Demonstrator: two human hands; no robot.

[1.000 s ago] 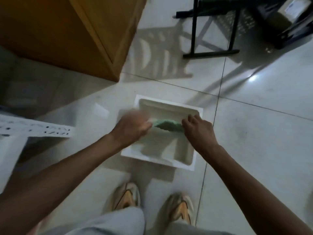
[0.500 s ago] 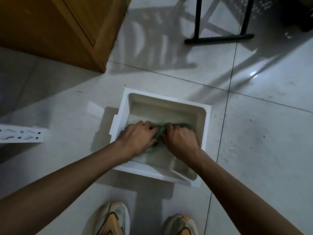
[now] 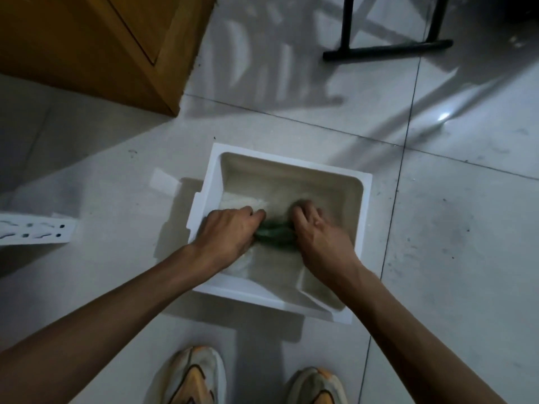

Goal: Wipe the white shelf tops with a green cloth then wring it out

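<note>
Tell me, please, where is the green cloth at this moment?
In the head view, the green cloth is inside the white tub on the floor, near the picture's middle, gripped between the left hand and the right hand.

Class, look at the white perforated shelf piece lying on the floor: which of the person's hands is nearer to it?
The left hand. It grips the green cloth in the white tub, on the side toward the shelf piece. The right hand grips the cloth's far end, farther away.
</note>
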